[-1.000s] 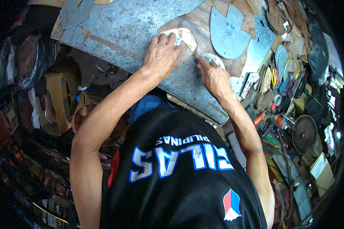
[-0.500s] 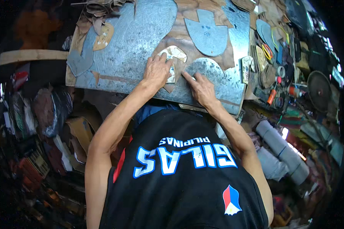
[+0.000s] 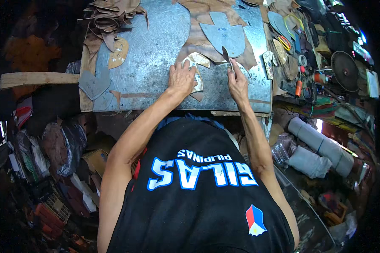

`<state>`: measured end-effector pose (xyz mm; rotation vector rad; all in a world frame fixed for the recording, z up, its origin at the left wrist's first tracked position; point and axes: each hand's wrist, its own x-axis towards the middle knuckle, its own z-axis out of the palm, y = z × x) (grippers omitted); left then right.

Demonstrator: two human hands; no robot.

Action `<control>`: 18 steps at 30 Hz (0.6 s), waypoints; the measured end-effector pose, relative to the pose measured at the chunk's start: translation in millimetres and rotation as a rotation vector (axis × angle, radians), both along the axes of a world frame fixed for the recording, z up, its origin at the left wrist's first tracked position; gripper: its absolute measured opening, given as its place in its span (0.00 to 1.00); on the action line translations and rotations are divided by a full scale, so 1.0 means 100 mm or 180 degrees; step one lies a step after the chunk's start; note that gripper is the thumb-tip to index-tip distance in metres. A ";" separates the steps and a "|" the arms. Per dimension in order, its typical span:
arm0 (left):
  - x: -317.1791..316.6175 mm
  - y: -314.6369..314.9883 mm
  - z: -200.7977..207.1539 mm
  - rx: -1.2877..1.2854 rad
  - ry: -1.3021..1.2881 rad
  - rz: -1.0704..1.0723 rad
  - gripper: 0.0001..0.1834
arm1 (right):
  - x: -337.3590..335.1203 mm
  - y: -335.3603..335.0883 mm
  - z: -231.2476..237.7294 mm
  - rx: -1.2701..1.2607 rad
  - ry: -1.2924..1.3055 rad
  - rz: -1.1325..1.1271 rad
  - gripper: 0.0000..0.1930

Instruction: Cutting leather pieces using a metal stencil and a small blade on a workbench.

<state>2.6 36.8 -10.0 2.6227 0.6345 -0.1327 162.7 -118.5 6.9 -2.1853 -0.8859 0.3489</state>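
Note:
My left hand (image 3: 182,79) lies with fingers spread on a cream curved pattern piece (image 3: 199,59), pressing it against brown leather (image 3: 194,47) on the metal-topped table. The pattern's lower part shows right of my fingers, and a leather tip (image 3: 196,96) juts out below it. My right hand (image 3: 238,82) is closed round a knife (image 3: 226,54), its dark pointed blade directed away from me. The blade tip overlaps the lower edge of a grey-blue pattern (image 3: 226,36) with a rounded end and a tab, which rests on the leather. My palm and fingers hide the knife's handle.
Brown leather scraps (image 3: 109,21) pile up at the table's far left, near a tan pattern (image 3: 118,52) and grey pieces (image 3: 93,84). A wooden bar (image 3: 40,79) extends beyond the left edge. Tools, including an orange-handled one (image 3: 299,88), crowd the right side near a round fan (image 3: 346,66).
My right hand has moved right and away from the cream pattern, and the knife blade now shows clearly. My left hand stays on the pattern. The whole view has shifted slightly.

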 end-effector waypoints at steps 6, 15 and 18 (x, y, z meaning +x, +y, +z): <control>-0.23 0.08 -0.30 -0.0191 -0.0917 0.0152 0.32 | -0.65 -0.16 -0.11 -0.0224 0.0655 -0.0104 0.29; -0.61 0.18 -0.36 -0.0055 -0.0903 -0.0019 0.44 | -1.07 0.20 -0.02 -0.0477 0.0479 -0.0176 0.35; -0.60 0.18 -0.40 -0.0052 -0.0894 0.0000 0.46 | -0.89 0.17 -0.20 0.0154 0.1016 -0.0484 0.30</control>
